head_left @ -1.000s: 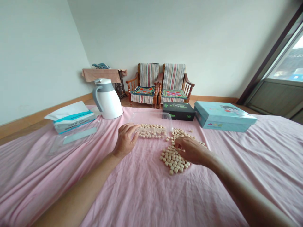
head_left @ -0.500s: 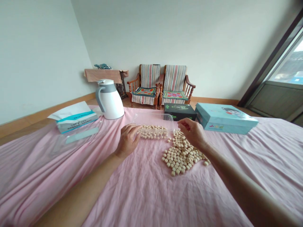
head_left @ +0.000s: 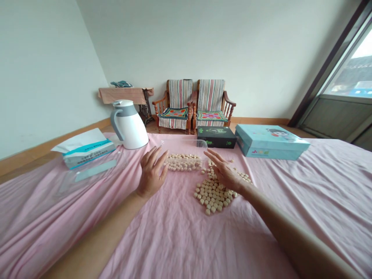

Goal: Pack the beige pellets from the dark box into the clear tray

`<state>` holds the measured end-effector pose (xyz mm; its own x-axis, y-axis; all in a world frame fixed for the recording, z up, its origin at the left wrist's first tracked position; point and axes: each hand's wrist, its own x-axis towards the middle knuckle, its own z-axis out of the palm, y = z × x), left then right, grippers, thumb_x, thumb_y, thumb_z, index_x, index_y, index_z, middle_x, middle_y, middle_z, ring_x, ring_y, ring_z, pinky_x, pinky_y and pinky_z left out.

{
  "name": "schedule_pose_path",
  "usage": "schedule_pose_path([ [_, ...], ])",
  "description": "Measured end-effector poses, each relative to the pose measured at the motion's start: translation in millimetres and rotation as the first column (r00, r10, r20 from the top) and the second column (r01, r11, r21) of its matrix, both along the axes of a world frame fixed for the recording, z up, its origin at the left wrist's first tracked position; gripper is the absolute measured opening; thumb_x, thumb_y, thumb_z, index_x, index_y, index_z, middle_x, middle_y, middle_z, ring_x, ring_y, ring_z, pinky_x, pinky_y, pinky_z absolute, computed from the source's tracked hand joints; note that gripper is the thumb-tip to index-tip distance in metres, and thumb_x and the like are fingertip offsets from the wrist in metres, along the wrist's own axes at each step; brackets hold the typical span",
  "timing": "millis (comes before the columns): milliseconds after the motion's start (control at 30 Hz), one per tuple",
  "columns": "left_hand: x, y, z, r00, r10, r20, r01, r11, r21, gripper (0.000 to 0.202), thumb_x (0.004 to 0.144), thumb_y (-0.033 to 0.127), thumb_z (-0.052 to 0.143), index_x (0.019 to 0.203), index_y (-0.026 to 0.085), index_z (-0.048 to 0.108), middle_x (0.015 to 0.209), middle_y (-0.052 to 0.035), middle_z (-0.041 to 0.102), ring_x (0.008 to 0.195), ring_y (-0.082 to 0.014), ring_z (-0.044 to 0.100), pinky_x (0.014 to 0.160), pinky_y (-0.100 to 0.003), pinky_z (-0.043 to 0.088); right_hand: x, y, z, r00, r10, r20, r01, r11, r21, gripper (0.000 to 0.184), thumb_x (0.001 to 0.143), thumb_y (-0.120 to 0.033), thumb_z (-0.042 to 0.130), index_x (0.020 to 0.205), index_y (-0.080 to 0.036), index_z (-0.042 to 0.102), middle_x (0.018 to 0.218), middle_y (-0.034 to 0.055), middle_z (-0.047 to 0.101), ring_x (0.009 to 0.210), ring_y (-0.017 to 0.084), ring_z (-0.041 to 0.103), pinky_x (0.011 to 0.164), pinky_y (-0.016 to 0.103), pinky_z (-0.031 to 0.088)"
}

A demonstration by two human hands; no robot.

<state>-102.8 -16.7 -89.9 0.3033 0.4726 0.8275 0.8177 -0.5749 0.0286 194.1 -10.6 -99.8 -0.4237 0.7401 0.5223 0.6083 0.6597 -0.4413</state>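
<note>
Small beige cube-shaped food pieces lie on a pink sheet point(head_left: 87, 217). One batch forms a tight band point(head_left: 183, 162) inside a clear plastic tray point(head_left: 186, 144), and a looser pile point(head_left: 210, 195) spreads nearer me. My left hand point(head_left: 151, 172) stands open, fingers spread, just left of the band and holding nothing. My right hand point(head_left: 222, 172) is open with its fingers stretched out, resting just above the pile's far part. It hides some pieces, and nothing shows in it.
A white-and-grey jug point(head_left: 129, 126) and a tissue box point(head_left: 85, 153) stand on the left. A black box point(head_left: 216, 137) and a pale blue box point(head_left: 271, 142) stand at the far edge. Wooden armchairs point(head_left: 193, 108) stand behind, and a window is at right.
My right hand has moved back from the far right of the pile toward its middle and its fingers have opened. My left hand's fingers have lifted and spread apart.
</note>
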Motion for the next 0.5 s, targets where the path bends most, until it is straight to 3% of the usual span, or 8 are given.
schedule_pose_path([
  [67,8.2,-8.5,3.5,0.996,-0.087,-0.001,0.087,0.996,-0.015,0.031,0.085,0.018,0.055,0.116,0.019,0.058,0.121,-0.0109,0.06,0.117,-0.0263,0.051,0.101,-0.045,0.038,3.6,-0.7,1.0,1.0,-0.013,-0.003,0.013,1.0,0.005,0.068,0.082,-0.005,0.036,0.147,-0.025,0.03,0.15,0.0101,0.033,0.132,0.022,0.041,0.108,0.045,0.036],
  [133,19.5,-18.7,5.2,0.97,-0.245,0.015,0.244,0.961,-0.131,0.016,0.086,0.018,0.054,0.099,0.019,0.063,0.097,-0.007,0.067,0.097,-0.0208,0.06,0.089,-0.037,0.045,8.6,0.7,0.6,0.999,-0.037,-0.033,0.038,0.999,0.023,0.065,0.083,-0.005,0.035,0.145,-0.024,0.034,0.147,0.011,0.039,0.13,0.021,0.043,0.108,0.045,0.037],
  [200,32.5,-29.6,5.4,0.924,-0.376,0.066,0.378,0.877,-0.297,0.01,0.088,0.02,0.054,0.088,0.018,0.063,0.082,-0.0042,0.066,0.082,-0.0164,0.061,0.078,-0.03,0.048,13.6,3.5,-1.5,0.996,-0.06,-0.072,0.063,0.997,0.043,0.063,0.083,-0.004,0.034,0.143,-0.024,0.037,0.143,0.0108,0.044,0.129,0.021,0.044,0.107,0.045,0.037],
  [267,44.8,-39.5,4.7,0.88,-0.462,0.108,0.457,0.765,-0.453,0.01,0.089,0.023,0.055,0.089,0.018,0.064,0.082,-0.004,0.065,0.078,-0.0145,0.06,0.072,-0.026,0.048,17.0,5.8,-4.4,0.995,-0.062,-0.072,0.066,0.997,0.047,0.065,0.082,-0.004,0.033,0.144,-0.024,0.035,0.143,0.0102,0.044,0.13,0.021,0.043,0.108,0.046,0.037],
  [367,58.4,-49.7,2.0,0.845,-0.527,0.09,0.465,0.642,-0.61,0.012,0.086,0.023,0.06,0.096,0.018,0.064,0.09,-0.0052,0.065,0.085,-0.0154,0.06,0.074,-0.026,0.049,17.8,5.8,-7.1,1.0,-0.022,-0.002,0.022,0.999,0.024,0.069,0.081,-0.003,0.033,0.147,-0.025,0.03,0.147,0.0102,0.038,0.132,0.022,0.04,0.108,0.048,0.036],
  [500,66.7,-52.5,-6.0,0.868,-0.495,0.017,0.382,0.647,-0.66,0.014,0.082,0.017,0.063,0.097,0.019,0.063,0.091,-0.005,0.063,0.089,-0.018,0.058,0.078,-0.029,0.048,15.0,3.1,-7.2,1.0,-0.021,0.02,0.021,1.0,0.001,0.07,0.08,-0.002,0.033,0.147,-0.023,0.029,0.147,0.0112,0.039,0.131,0.021,0.042,0.107,0.046,0.036],
])
